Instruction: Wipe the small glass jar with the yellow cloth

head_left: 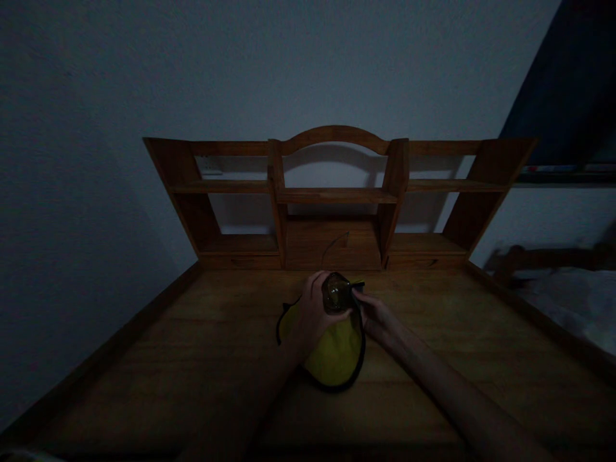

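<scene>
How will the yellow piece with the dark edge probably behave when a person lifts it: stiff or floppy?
Probably floppy: the yellow piece bends up towards the right hand. Its dark edge may stiffen it slightly, running in a smooth curve. It looks thin, so it is likely light.

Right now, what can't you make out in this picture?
All in the head view:
Near side of the dark shiny object: partly covered by the left hand.
Part of the yellow cloth: behind that hand and wrist.
Exactly what the right hand pinches: too dark and small.
The pale fabric: cut off by the right edge.
</scene>
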A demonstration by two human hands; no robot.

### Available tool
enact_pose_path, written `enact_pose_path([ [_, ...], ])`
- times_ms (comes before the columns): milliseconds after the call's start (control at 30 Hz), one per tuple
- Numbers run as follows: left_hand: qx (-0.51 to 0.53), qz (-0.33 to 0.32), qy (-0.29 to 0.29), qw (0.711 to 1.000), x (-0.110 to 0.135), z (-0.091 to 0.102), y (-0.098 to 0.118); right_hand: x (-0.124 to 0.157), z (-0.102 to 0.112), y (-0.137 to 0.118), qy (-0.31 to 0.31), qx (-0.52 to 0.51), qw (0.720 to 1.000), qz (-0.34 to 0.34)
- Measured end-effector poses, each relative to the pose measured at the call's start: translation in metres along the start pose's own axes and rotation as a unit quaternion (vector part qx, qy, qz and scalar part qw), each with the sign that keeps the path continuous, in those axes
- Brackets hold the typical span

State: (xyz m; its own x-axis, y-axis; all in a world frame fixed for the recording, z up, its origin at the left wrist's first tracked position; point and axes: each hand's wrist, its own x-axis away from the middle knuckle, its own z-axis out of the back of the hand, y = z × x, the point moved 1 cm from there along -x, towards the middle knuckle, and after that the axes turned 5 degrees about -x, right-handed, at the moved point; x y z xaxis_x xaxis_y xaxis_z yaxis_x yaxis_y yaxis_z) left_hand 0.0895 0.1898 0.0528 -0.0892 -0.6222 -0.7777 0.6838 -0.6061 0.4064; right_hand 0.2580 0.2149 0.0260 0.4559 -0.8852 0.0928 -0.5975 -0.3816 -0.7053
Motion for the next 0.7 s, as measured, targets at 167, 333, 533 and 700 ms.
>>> enact_pose_path([
  [167, 0.009, -0.032, 0.047, 0.998, 0.001, 0.001, 0.002, 0.002, 0.002, 0.000, -0.037, -0.028, 0.999, -0.001],
  [333, 0.010, -0.038, 0.056, 0.998, 0.001, 0.007, 0.005, 0.005, -0.001, -0.002, -0.033, 0.002, 0.999, 0.040],
  [533, 0.027, -0.053, 0.060, 0.996, 0.001, 0.008, 0.003, 0.009, -0.011, -0.005, -0.029, 0.008, 0.998, 0.061],
  [700, 0.038, -0.055, 0.057, 0.996, -0.002, 0.003, 0.001, 0.012, -0.014, -0.008, -0.026, 0.014, 0.996, 0.079],
])
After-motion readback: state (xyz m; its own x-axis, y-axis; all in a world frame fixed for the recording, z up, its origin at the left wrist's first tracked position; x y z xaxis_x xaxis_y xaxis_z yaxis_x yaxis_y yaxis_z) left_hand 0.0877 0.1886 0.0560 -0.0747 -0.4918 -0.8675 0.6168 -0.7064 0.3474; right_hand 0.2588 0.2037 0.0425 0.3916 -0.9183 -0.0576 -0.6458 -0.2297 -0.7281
